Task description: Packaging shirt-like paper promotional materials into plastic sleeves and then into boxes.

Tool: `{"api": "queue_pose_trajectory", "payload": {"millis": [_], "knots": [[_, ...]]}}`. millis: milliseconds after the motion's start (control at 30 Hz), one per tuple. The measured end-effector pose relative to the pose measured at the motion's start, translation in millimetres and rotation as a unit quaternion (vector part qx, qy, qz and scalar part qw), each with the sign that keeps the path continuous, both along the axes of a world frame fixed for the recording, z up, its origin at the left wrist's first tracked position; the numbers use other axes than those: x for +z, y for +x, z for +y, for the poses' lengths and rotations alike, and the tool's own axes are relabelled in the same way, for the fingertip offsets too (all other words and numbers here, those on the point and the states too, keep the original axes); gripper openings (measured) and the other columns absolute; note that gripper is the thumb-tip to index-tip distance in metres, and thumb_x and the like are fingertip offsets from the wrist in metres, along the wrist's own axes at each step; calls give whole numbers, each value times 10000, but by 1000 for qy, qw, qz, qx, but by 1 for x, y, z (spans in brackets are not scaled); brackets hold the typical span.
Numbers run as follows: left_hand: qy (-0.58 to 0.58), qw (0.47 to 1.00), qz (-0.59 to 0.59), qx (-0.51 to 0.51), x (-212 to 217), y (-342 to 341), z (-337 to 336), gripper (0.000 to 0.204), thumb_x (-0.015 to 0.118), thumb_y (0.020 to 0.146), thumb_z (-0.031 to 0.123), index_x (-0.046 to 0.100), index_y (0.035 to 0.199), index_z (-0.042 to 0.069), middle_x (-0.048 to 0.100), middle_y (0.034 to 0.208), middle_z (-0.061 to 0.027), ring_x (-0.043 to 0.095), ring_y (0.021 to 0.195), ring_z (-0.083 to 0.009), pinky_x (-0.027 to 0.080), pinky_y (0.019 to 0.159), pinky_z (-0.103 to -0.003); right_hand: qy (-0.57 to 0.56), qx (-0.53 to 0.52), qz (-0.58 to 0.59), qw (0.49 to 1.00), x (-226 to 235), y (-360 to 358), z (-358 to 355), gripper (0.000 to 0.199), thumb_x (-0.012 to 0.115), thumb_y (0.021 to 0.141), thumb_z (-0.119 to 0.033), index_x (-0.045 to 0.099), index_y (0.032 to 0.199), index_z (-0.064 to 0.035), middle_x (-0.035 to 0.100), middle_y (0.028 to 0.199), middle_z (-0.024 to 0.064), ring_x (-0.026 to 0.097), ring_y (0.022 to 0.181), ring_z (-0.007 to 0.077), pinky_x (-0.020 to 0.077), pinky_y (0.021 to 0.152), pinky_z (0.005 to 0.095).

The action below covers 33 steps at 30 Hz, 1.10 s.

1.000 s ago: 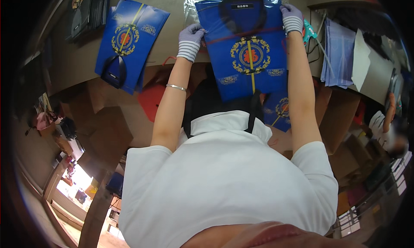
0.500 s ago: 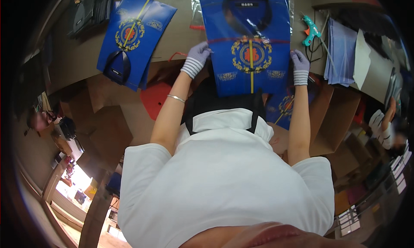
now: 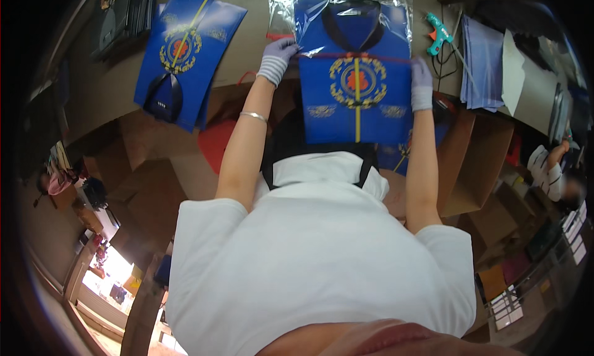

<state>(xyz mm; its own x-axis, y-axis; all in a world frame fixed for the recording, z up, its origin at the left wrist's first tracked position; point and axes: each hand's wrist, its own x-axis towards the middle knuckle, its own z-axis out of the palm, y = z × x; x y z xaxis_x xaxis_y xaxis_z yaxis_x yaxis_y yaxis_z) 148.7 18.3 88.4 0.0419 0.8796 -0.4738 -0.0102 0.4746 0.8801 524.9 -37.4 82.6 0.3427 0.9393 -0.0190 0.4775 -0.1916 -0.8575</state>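
In front of me a flat blue paper bag (image 3: 357, 117) with a black ribbon handle, a yellow stripe and a round red-and-gold emblem lies with its handle end away from me. A clear plastic sleeve (image 3: 281, 8) covers its far part, and the sleeve's red-edged mouth crosses the bag above the emblem. My left hand (image 3: 276, 57), in a pale lilac glove with a striped cuff, is closed on the sleeve's left edge by the mouth. At the other side my gloved right hand (image 3: 421, 83) is blurred against the bag's right edge, its fingertips unclear.
Left of me lie more blue bags (image 3: 176, 59), with a stack of dark bags (image 3: 127, 21) beyond them. A teal glue gun (image 3: 439, 35) with its cord lies at the right, beside bluish sheets (image 3: 481, 65). Below the table's edge stands an open cardboard box (image 3: 479, 164).
Both hands have moved slightly away from me, the left one more. The clear sleeve now shows more plainly over the bag's handle end, and the bag sits slightly nearer to me.
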Motion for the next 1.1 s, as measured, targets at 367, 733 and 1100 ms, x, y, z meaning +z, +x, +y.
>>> {"api": "queue_pose_trajectory", "payload": {"millis": [367, 733, 1100], "knots": [[90, 989, 110, 36, 35, -2, 29, 286, 592, 792, 78, 558, 1036, -67, 629, 855, -97, 566, 706, -107, 458, 674, -220, -131, -73, 239, 959, 44, -33, 23, 253, 600, 816, -175, 615, 1018, -23, 607, 824, 23, 533, 690, 83, 445, 553, 216], [74, 996, -22, -36, 2, 15, -51, 194, 564, 830, 76, 589, 968, -58, 626, 819, -59, 564, 724, -99, 459, 709, -220, -47, -65, 194, 978, 26, 4, -20, 360, 610, 821, -179, 534, 1071, 68, 582, 969, 67, 522, 889, 117, 399, 831, 232], [-12, 933, -19, -358, 101, 6, -137, 134, 537, 784, 10, 576, 912, -5, 625, 782, -89, 590, 708, -134, 474, 689, -256, -151, -153, 629, 747, 19, -57, -200, 374, 555, 839, -348, 512, 1058, -48, 584, 901, 68, 542, 659, 185, 465, 576, 307]]}}
